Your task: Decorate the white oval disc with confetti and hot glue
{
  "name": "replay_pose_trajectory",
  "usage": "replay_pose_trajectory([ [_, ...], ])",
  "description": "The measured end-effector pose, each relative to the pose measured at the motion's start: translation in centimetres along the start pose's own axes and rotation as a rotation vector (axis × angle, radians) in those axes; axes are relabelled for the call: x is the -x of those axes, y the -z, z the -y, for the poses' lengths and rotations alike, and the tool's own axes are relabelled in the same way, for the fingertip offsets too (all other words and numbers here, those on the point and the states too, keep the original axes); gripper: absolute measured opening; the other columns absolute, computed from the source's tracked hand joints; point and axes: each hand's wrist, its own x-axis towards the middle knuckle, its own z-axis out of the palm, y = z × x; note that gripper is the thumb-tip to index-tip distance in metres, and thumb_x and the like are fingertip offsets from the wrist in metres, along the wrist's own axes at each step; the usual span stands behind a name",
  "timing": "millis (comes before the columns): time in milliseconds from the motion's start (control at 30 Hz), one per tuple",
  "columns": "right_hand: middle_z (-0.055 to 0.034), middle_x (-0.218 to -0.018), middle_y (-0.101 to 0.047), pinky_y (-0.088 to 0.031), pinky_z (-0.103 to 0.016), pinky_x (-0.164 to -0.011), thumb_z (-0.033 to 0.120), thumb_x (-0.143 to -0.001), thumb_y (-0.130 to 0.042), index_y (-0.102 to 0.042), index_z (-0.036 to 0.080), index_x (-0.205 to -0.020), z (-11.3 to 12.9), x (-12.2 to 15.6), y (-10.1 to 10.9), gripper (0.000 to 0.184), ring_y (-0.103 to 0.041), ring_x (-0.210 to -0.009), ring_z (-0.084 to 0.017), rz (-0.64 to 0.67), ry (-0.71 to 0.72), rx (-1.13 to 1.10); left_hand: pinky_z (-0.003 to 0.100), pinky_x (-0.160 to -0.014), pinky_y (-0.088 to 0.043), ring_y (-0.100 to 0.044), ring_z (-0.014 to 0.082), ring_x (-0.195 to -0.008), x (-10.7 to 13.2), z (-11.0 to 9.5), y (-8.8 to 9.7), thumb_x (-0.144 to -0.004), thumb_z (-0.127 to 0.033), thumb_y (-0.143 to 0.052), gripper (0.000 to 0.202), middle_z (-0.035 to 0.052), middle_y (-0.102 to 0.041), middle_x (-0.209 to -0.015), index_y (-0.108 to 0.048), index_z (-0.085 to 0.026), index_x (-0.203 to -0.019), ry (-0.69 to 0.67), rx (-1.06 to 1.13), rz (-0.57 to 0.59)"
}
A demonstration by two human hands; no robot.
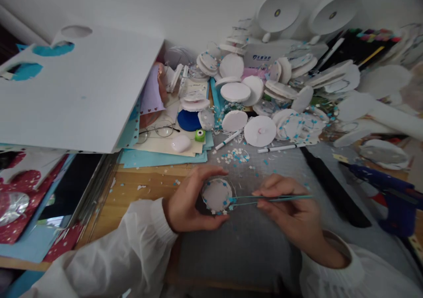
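My left hand (194,201) curves its thumb and fingers around the edge of a small white foam disc (216,195). Blue and white paper flowers and thin wire run around the disc's rim. Between the fingertips of my right hand (286,205) is a pair of teal tweezers (251,198), pinched and pointing left. Their tips meet the disc's right edge beside a blue flower; whether they grip it I cannot tell. A scatter of loose paper flowers (236,156) lies on the grey mat (238,254) beyond my hands.
Many decorated white discs (260,130) are heaped at the back. A blue glue gun (390,192) and a black bar (335,188) lie at right. Glasses (163,130), a green punch (200,135) and a large white board (82,91) are at left.
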Motion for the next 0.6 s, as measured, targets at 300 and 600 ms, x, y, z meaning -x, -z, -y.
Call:
replay_pose_trajectory([
  [300,-0.0002,-0.068,-0.062,-0.047,-0.027,-0.054,0.013,-0.072,-0.070,-0.066,0.029,-0.083,-0.20,0.07,0.21,0.019,-0.057,-0.063,-0.014,0.042,-0.060,-0.002,0.040,-0.091,-0.043,-0.054,0.0268,-0.108,-0.02,0.08,-0.20,-0.062,-0.030,-0.078,0.082,0.0114,-0.056,-0.119,-0.036,-0.022,-0.131,0.012,0.013,0.017],
  [600,-0.0010,-0.069,-0.058,-0.045,-0.028,-0.055,0.017,-0.076,-0.066,-0.065,0.028,-0.082,-0.58,0.27,0.31,0.013,-0.054,-0.065,-0.014,-0.033,-0.079,0.006,0.042,-0.092,-0.042,-0.054,0.0280,-0.108,-0.05,0.14,-0.15,-0.062,-0.030,-0.078,0.083,0.0116,-0.056,-0.119,-0.035,-0.024,-0.132,0.009,0.020,0.046],
])
